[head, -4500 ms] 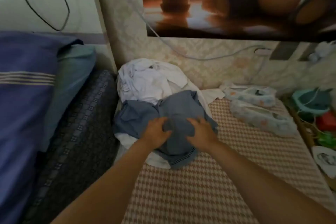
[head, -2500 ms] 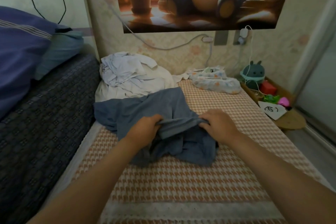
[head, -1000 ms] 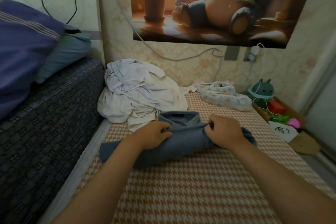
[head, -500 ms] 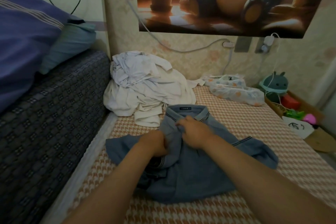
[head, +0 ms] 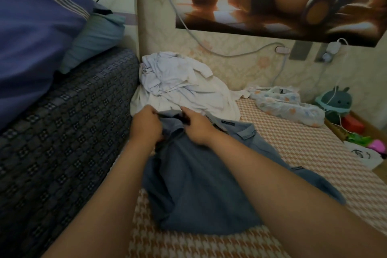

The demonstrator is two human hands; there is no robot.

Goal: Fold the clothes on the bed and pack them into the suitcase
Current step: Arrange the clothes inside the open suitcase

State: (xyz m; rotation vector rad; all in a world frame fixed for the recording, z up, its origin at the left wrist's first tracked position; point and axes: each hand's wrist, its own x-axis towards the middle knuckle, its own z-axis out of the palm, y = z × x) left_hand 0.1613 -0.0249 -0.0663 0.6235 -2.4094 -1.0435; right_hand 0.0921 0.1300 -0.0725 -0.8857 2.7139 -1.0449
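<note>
both hands are on a blue polo shirt [head: 199, 184] that lies on the bed's orange-and-white checked mat [head: 297, 144], close to the mat's left edge. its collar [head: 243, 131] points toward the wall edge, its hem toward the near edge, and one sleeve [head: 314, 182] spreads out to the right. the shirt is rumpled and not flat.

left hand [head: 146, 126] grips the cloth at the shirt's top left, fingers [head: 149, 112] curled and clamped on a bunched fold. right hand [head: 196, 130] is just beside it, fingers [head: 185, 112] curled and pinching the same bunch next to the collar. the two hands are near each other, and a dark gap of cloth shows between them. both forearms reach in from the near edge and cover part of the shirt.

a white clothes pile [head: 182, 90] sits in the mat's far left corner against the wall, touching the top of the shirt just behind the hands. a spotted pale garment [head: 287, 106] lies along the far edge to the right, apart from the shirt.

left of the mat is a dark patterned cover [head: 62, 132], with a purple pillow [head: 31, 37] and a teal pillow [head: 94, 37] on it. on the wall are a poster [head: 282, 0], a grey cable [head: 240, 55] and a white plug [head: 334, 47]. past the bed's right edge are a teal toy [head: 335, 102], a red box [head: 354, 124], a pink thing [head: 377, 145] and a white bag [head: 364, 154].
</note>
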